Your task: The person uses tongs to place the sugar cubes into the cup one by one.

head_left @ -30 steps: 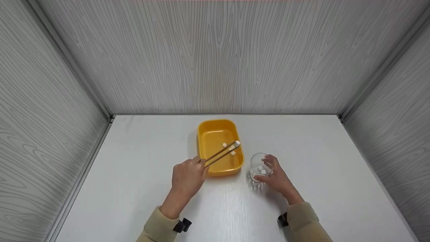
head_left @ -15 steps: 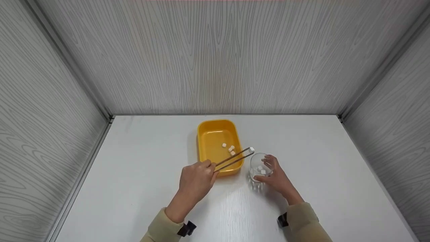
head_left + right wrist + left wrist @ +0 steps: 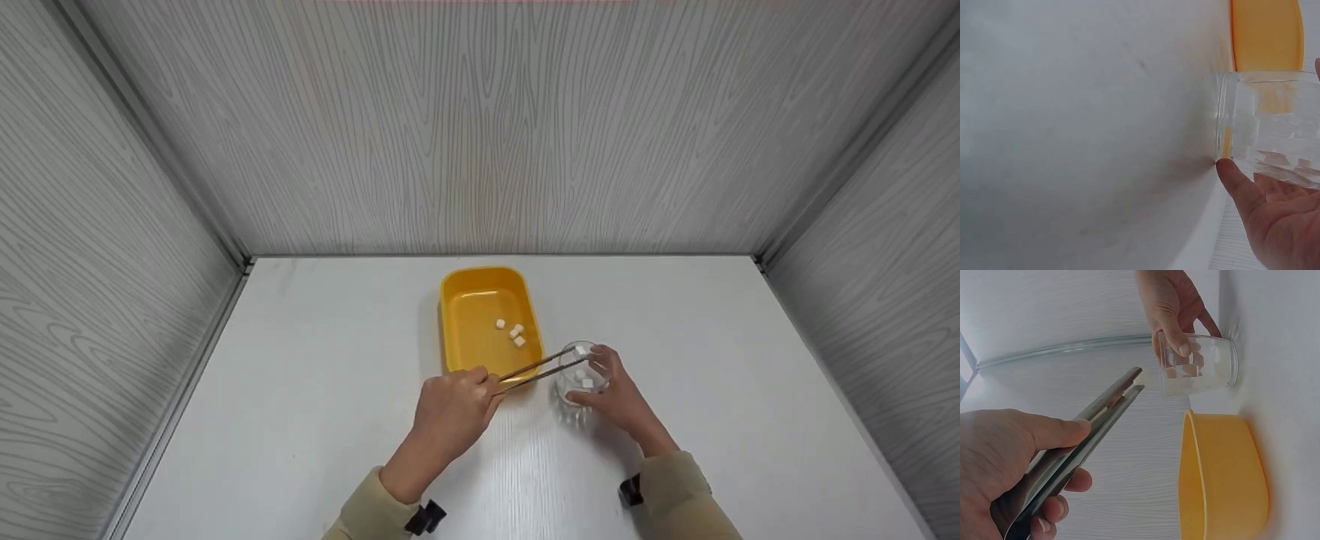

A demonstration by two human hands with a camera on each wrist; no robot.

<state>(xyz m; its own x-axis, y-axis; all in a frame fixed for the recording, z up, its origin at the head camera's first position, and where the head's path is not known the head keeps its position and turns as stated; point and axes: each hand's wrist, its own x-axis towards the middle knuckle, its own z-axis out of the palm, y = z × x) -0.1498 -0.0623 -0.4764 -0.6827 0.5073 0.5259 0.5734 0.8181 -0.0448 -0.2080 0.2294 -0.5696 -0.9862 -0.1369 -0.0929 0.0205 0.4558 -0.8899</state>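
Observation:
My left hand (image 3: 456,411) grips metal tongs (image 3: 1086,433), with the thumb on one arm and the fingers curled under the other. Between the serrated tips they pinch a small white cube (image 3: 580,350), which overlaps the mouth of the glass in the head view. My right hand (image 3: 621,394) holds the clear glass (image 3: 1207,374) by its side, thumb low near the base in the right wrist view. The glass stands upright on the table with a few white cubes (image 3: 586,382) at its bottom. Beside it, a yellow tray (image 3: 454,300) holds several white cubes (image 3: 519,341).
The white tabletop (image 3: 330,360) is bounded by a wood-grain back panel (image 3: 487,135) and side panels (image 3: 97,300). The yellow tray stands just left of the glass. A black wrist mount (image 3: 425,517) sits at the left sleeve.
My left hand has moved right and slightly nearer, carrying the tongs and cube from over the tray to the mouth of the glass. The right hand and glass have stayed put.

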